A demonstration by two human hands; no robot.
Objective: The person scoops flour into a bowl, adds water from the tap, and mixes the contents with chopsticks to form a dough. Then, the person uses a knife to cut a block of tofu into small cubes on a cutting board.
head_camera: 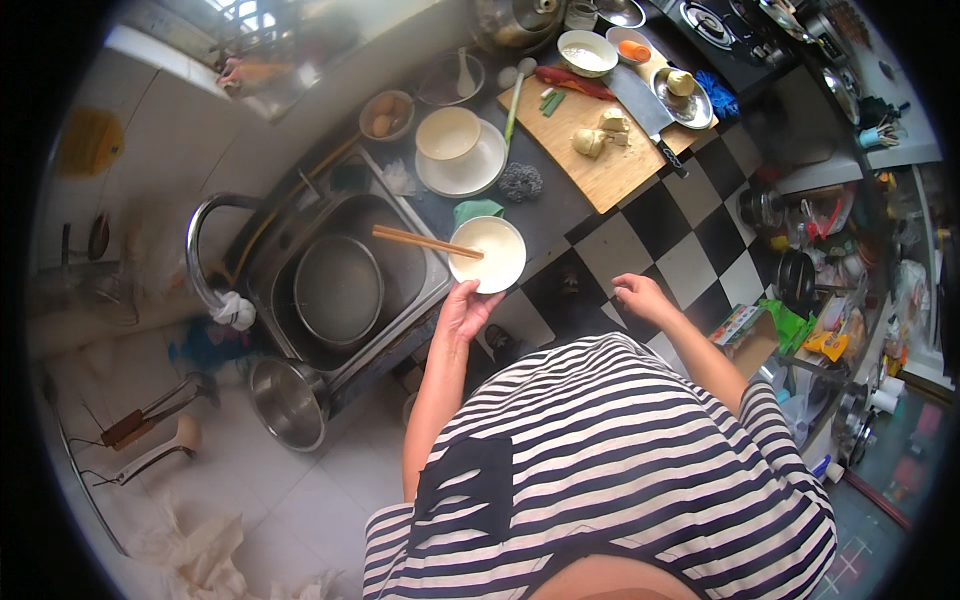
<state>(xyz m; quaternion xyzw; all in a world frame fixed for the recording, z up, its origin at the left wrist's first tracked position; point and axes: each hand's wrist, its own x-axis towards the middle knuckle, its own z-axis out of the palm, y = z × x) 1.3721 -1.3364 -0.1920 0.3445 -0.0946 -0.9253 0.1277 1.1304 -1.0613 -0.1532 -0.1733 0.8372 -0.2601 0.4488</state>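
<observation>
My left hand (pixel 466 309) holds a white bowl (pixel 512 264) by its near rim, beside the front edge of the counter. A pair of wooden chopsticks (pixel 420 238) rests in the bowl, their ends sticking out to the left over the sink. The bowl's inside looks pale; I cannot tell what is in it. Just past the bowl, a green cloth (pixel 478 210) lies at the counter's edge. My right hand (pixel 643 298) hangs in the air above the checkered floor, with loosely curled fingers and nothing visible in it.
The steel sink (pixel 405 202) holds a round pan (pixel 339 289). A wooden cutting board (pixel 547 142) bears a cleaver (pixel 641 97), peeled pieces (pixel 589 142) and cut scallion (pixel 553 103). Stacked dishes (pixel 459 169), a steel scrubber (pixel 520 182) and an egg bowl (pixel 386 116) stand nearby. Shelves line the right.
</observation>
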